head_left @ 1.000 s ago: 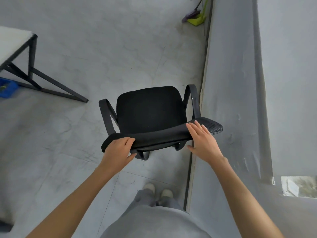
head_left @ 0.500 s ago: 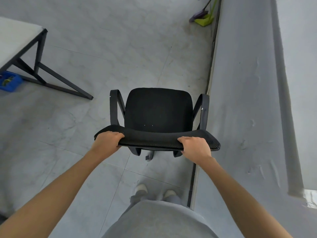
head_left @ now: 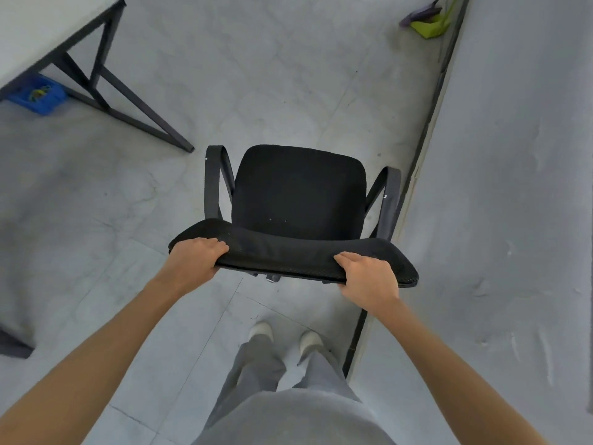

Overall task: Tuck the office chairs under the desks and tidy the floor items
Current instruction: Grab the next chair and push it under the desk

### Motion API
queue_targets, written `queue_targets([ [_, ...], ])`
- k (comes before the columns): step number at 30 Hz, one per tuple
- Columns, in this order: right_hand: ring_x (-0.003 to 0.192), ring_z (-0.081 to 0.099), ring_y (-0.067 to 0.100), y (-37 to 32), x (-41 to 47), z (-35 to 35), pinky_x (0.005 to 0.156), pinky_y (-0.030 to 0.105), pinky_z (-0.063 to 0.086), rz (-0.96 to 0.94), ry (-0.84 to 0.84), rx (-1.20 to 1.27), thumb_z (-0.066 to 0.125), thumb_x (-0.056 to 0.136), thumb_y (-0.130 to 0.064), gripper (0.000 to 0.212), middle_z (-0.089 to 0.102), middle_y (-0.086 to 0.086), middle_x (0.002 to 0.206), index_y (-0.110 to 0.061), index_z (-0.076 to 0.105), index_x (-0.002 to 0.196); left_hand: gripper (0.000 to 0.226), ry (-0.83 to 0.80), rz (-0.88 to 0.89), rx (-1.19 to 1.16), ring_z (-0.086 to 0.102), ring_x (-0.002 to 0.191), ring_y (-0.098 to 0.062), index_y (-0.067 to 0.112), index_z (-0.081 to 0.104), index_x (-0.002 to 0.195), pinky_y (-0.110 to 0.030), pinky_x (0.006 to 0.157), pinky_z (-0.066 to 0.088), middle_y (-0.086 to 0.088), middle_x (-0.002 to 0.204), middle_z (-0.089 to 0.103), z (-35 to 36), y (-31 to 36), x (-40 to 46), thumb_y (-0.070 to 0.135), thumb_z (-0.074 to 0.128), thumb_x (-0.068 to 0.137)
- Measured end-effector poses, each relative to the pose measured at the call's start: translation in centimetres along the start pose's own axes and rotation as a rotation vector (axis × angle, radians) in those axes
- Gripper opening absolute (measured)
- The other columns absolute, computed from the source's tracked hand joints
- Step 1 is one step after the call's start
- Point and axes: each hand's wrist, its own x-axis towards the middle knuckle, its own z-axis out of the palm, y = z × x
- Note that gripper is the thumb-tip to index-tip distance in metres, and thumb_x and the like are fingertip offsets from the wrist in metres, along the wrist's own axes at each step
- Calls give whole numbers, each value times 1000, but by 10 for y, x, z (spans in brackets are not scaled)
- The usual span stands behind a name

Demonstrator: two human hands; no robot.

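The chair's (head_left: 298,200) base and wheels are almost wholly hidden under its seat; only one small grey part peeks out below the backrest's near edge, too small to name. The bench (head_left: 38,30) at far left is cut off by the frame, showing just a corner of pale top and its black legs. Under it sits a blue bin (head_left: 37,95), its contents too blurred to read. At far right, a purple broom (head_left: 420,12) and green dustpan (head_left: 428,27) lean at the wall (head_left: 519,187), both clipped by the top edge.

The chair is all black: padded seat with rounded corners, a curved mesh backrest with a fine woven grain, and two looped plastic armrests. The left hand (head_left: 192,260) has its grip clamped over the backrest's top edge near the left end, fingers curled on top. The right hand (head_left: 369,277) grasps the same edge toward the right end, fingers wrapped over it. Bare forearms reach out from a grey top; grey trousers and pale shoes (head_left: 285,337) show below.

The floor (head_left: 256,75) is pale grey tile with faint marbling and thin joints. The chair stands in mid-floor, just beside the scuffed grey wall on the right; its right armrest is near the dark skirting strip. To the left and far side lies open floor, and the bench's slanted leg ends near the left armrest, with a gap between them.
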Motion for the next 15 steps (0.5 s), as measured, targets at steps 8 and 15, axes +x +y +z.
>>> queue_targets([
  [8, 115, 56, 17, 6, 2, -2, 87, 31, 48, -179, -13, -56, 54, 86, -30, 48, 52, -9, 136, -24, 47, 133, 29, 37, -222, 3, 60, 51, -24, 12, 63, 69, -24, 37, 38, -2, 59, 62, 9, 40, -62, 5, 82, 48],
  [15, 105, 64, 18, 37, 11, -7, 75, 33, 55, -375, 17, -116, 70, 69, -20, 48, 67, -4, 118, -21, 64, 117, 35, 25, -443, -57, 53, 40, -17, 14, 58, 56, -18, 32, 28, 2, 48, 57, 27, 118, -104, 2, 84, 36],
])
